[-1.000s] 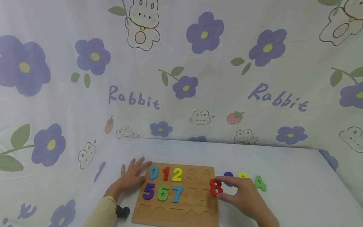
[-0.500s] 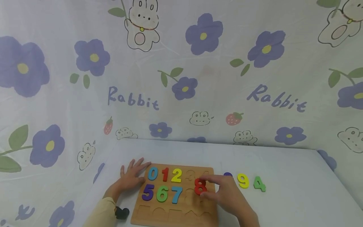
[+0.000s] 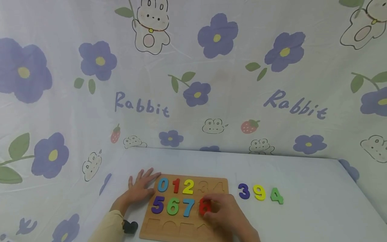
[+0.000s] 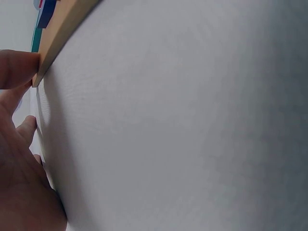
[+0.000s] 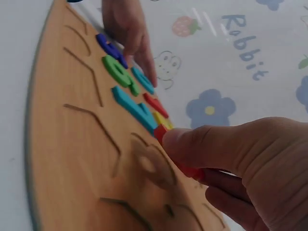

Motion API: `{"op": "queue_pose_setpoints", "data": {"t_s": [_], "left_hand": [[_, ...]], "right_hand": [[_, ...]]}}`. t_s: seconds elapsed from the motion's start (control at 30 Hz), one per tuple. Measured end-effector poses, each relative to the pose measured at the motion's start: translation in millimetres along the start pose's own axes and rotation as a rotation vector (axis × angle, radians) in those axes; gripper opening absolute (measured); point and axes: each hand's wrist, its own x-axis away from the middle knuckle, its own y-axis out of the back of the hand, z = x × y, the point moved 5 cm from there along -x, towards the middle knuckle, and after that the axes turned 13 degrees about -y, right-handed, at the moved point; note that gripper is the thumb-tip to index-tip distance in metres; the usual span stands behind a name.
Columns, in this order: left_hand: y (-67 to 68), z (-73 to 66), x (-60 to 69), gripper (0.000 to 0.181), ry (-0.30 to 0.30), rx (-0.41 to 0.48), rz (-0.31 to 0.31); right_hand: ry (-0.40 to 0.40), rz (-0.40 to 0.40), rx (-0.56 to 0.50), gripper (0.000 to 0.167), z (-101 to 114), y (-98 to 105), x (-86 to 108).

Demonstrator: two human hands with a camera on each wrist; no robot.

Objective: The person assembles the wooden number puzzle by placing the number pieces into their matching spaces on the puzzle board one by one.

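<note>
My right hand [image 3: 225,211] pinches a red number 8 [image 3: 204,206] between thumb and fingers, over the middle row of a wooden number board [image 3: 187,232]. In the right wrist view the red 8 [image 5: 187,168] is held a little above its outlined recess, and the thumb covers part of it. With fingers spread straight, my left hand [image 3: 139,188] rests on the table, its thumb and forefinger touching the board's left edge. Seated in the board are a blue 0 [image 3: 163,185], red 1 [image 3: 176,185], yellow 2 [image 3: 188,186], purple 5 [image 3: 158,205], green 6 [image 3: 173,206] and blue 7 [image 3: 188,207].
On the white table [image 3: 317,201], right of the board, lie a purple 3 [image 3: 244,191], a yellow 9 [image 3: 259,192] and a green 4 [image 3: 276,195]. A small black object [image 3: 130,227] is by the left sleeve. A printed curtain [image 3: 226,67] hangs behind.
My right hand has carried the red 8 leftward from the board's right edge to beside the blue 7. The purple 3 and yellow 9 have come into full view. The left hand stays put.
</note>
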Motion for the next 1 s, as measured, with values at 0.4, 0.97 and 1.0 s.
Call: {"op": "queue_pose_setpoints", "data": {"t_s": [0.4, 0.97, 1.0], "left_hand": [[5.3, -14.0, 2.3, 0.072, 0.057, -0.024, 0.062], [1.2, -4.1, 0.8, 0.074, 0.024, -0.014, 0.072], [0.8, -5.6, 1.7, 0.074, 0.018, -0.008, 0.069]], "right_hand": [[-0.066, -0.023, 0.112, 0.042, 4, -20, 1.8], [-0.051, -0.213, 0.007, 0.055, -17, 38, 24.0], [-0.052, -0.229, 0.004, 0.055, -20, 47, 28.2]]}}
